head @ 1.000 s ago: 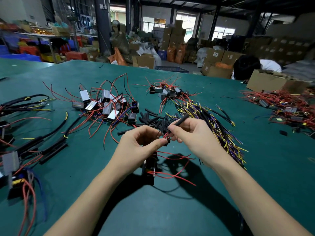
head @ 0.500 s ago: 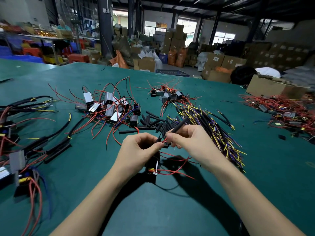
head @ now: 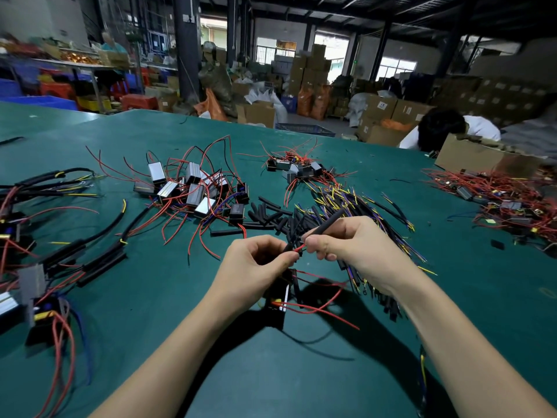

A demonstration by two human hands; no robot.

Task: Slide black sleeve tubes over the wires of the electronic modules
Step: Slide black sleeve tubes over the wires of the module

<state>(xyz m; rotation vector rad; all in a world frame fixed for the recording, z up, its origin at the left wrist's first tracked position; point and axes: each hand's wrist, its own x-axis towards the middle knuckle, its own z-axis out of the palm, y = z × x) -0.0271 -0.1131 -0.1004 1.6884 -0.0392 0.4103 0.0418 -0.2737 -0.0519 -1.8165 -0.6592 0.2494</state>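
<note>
My right hand [head: 352, 245] pinches a black sleeve tube [head: 327, 223] that slants up and to the right. My left hand [head: 256, 260] pinches the red wires [head: 298, 249] of a black electronic module [head: 278, 300], which hangs just under my fingers above the green table [head: 301, 372]. The wire tips meet the tube's lower end between my two hands. More red wires from the module curl out to the right. Loose black sleeve tubes [head: 271, 215] lie in a pile just beyond my hands.
A heap of silver and black modules [head: 193, 191] with red wires lies at the mid left. Sleeved assemblies [head: 60, 251] lie at the far left. A bundle of yellow and purple wires [head: 361, 206] spreads right of the tubes. A person [head: 443, 131] bends behind a cardboard box [head: 476, 158].
The camera has tilted a little, so the table sits lower in view. My hands stay together on the tube and wires, with almost no movement between them.
</note>
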